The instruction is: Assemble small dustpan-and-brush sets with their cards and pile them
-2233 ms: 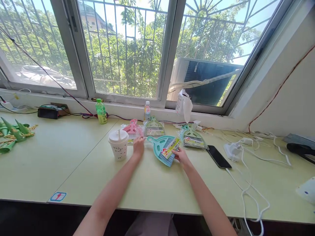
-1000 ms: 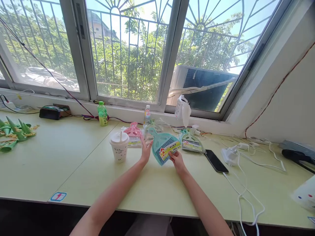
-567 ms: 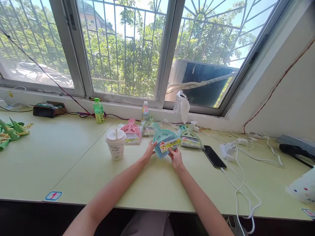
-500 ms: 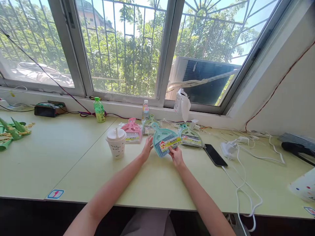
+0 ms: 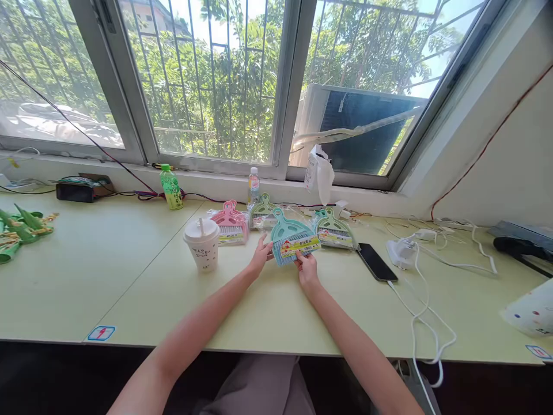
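A teal dustpan-and-brush set (image 5: pixel 294 233) is tilted up above the table, its handle pointing away and a yellow label across its blue bristles. My right hand (image 5: pixel 307 270) is closed on its lower edge, thumb in front. At its left side, my left hand (image 5: pixel 260 256) grips the edge with thumb and lower fingers, while one finger points upward beside it. Behind lie wrapped sets of the same kind: a pink one (image 5: pixel 230 222), a green one (image 5: pixel 261 212) and another green one (image 5: pixel 332 230) at the right.
A lidded paper cup (image 5: pixel 203 248) with a straw stands left of my left hand. Bottles (image 5: pixel 171 187) and a tissue pack (image 5: pixel 319 173) are by the window sill. To the right are a phone (image 5: pixel 375 262), white cables and a white charger (image 5: pixel 401 253). Green cone-shaped pieces (image 5: pixel 26 225) lie far left.
The teal set has been lifted and turned more upright. My left hand has moved from its handle to its left side, and came away briefly before touching it again. The view tilts slightly downward.
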A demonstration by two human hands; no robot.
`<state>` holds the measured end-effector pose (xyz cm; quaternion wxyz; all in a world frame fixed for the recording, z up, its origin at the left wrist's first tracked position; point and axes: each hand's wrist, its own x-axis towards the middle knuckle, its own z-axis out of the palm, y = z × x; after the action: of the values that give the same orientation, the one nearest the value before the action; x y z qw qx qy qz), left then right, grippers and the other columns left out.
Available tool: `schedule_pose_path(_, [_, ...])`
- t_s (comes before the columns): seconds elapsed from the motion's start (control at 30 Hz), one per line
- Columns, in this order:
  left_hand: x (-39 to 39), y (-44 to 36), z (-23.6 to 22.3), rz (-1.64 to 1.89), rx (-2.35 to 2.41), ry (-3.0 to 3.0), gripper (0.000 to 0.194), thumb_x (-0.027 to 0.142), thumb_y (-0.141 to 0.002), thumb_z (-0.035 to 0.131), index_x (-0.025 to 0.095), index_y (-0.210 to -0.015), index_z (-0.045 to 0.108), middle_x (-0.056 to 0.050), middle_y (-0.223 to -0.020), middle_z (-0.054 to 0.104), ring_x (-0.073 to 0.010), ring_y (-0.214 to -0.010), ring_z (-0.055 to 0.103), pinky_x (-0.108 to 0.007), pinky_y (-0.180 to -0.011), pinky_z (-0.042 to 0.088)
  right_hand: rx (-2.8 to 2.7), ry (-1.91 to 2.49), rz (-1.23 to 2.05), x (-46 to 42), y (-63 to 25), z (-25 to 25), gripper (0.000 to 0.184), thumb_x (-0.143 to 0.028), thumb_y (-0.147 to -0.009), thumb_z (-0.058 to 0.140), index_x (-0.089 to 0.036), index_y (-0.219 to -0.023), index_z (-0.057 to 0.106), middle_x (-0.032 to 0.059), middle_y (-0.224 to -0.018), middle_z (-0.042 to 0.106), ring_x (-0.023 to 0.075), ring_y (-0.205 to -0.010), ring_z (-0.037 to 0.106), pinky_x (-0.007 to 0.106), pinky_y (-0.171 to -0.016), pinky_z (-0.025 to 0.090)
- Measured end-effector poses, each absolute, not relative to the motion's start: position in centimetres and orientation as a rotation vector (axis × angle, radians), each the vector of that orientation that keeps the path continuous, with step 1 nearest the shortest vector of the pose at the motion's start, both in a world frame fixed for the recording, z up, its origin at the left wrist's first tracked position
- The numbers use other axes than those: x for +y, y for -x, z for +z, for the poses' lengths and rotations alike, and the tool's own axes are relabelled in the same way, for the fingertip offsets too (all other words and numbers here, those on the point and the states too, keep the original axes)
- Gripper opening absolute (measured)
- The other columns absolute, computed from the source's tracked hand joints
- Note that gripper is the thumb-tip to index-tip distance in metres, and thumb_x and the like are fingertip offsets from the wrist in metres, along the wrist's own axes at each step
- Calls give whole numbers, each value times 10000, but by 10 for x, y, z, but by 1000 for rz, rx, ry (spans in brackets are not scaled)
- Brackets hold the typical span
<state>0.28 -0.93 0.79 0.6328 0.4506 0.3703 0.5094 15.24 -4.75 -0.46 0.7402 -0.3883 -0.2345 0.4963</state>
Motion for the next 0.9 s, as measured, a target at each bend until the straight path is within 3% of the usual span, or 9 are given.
schedule_pose_path(0.17, [-8, 0, 9, 1053, 816, -1049, 527, 461, -762, 672, 214, -1204, 523, -64, -1056, 673, -173, -848, 673, -331, -831, 514, -472, 858, 1080, -46, -155, -5, 395, -192, -528, 810, -192, -868, 610, 37, -931, 716, 206, -908, 678, 300, -750, 592])
schedule_pose_path(0.4, [-6, -1, 9, 1251, 733, -869, 652, 440, -740, 714, 275, -1301, 427, -95, -1378, 498, -203, -1147, 574, -322, -902, 492, -588, 842, 1127, -41, -166, -2, 330, -214, -589, 794, -198, -874, 627, 39, -985, 711, 211, -944, 676, 330, -804, 590])
schedule_pose_path(0.63, [-10, -5, 1, 1053, 583, -946, 526, 394, -650, 799, 190, -1094, 604, -92, -1109, 681, -285, -1069, 615, -444, -945, 476, -651, 899, 1127, -43, -163, -1, 333, -225, -570, 804, -179, -849, 628, 41, -913, 714, 201, -889, 678, 330, -788, 582])
schedule_pose_path(0.9, [-19, -13, 1, 1029, 631, -1059, 620, 441, -656, 793, 199, -1179, 565, -125, -1197, 641, -311, -1114, 597, -483, -960, 467, -590, 866, 1087, -46, -155, -1, 343, -229, -545, 818, -194, -820, 618, 32, -902, 714, 200, -889, 679, 320, -780, 586])
